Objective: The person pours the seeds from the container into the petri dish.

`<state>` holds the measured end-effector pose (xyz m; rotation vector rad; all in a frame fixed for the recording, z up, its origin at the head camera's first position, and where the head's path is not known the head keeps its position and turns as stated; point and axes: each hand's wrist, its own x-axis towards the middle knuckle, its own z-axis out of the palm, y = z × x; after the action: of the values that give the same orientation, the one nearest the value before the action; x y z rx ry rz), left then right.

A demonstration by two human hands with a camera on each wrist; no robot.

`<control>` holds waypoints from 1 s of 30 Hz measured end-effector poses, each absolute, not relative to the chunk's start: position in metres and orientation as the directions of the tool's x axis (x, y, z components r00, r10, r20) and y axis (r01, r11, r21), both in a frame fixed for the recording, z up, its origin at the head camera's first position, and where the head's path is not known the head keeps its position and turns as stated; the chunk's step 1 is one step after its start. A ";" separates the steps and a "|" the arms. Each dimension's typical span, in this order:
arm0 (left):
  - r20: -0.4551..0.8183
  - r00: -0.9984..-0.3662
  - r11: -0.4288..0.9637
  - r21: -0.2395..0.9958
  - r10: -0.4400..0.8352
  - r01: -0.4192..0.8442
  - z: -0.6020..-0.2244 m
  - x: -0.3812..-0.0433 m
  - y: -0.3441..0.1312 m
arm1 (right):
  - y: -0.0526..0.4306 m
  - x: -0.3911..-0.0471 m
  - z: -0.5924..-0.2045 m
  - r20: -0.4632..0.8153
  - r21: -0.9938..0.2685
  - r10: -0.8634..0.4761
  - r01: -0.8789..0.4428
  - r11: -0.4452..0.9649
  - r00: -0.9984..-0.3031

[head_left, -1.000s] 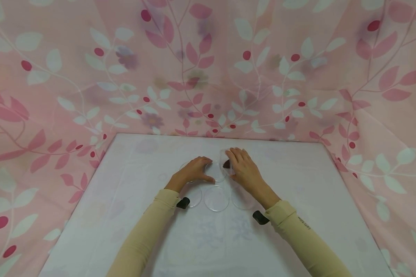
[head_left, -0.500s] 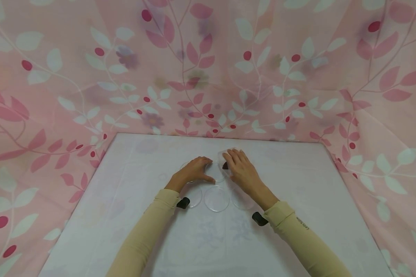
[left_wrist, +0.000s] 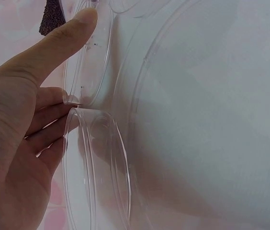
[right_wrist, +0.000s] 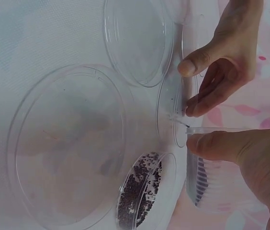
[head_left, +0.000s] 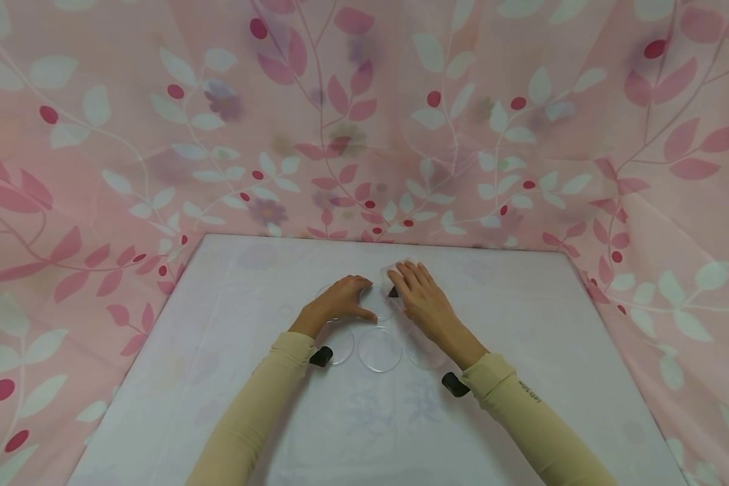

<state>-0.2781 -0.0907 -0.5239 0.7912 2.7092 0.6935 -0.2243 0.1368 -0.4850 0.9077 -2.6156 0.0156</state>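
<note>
My left hand point(head_left: 344, 298) curves its thumb and fingers round the side of a clear petri dish point(head_left: 379, 305) in the back row. A few dark specks lie in that dish point(right_wrist: 166, 112) in the right wrist view. My right hand point(head_left: 424, 297) holds a clear plastic container point(head_left: 389, 275) tilted, its lip close over the dish. Dark small grains point(left_wrist: 52, 18) are heaped inside the container in the left wrist view. At the lip, a few dark grains point(right_wrist: 187, 126) show in the right wrist view.
Several clear petri dishes stand in two rows on the white-covered table point(head_left: 231, 270). A front middle dish point(head_left: 379, 349) sits nearest me. One dish point(right_wrist: 140, 191) beside my right hand holds many dark grains. A pink floral cloth point(head_left: 364, 135) hangs behind and at both sides.
My right hand has shifted slightly left with the container, bringing it further over the dish. The left hand stays in place.
</note>
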 end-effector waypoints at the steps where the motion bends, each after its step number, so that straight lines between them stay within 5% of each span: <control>1: -0.086 -0.826 0.742 0.499 0.558 0.449 -0.524 -0.278 -0.091 | 0.137 -0.225 -0.485 0.352 0.115 -0.598 -0.601 0.791 -0.720; 30: -0.055 -0.820 0.724 0.506 0.569 0.469 -0.523 -0.277 -0.090 | 0.137 -0.223 -0.486 0.400 0.092 -0.581 -0.600 0.795 -0.708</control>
<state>-0.2770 -0.0901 -0.5232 0.8298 2.7212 0.7163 -0.2227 0.1374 -0.4858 0.8891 -2.5705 0.0620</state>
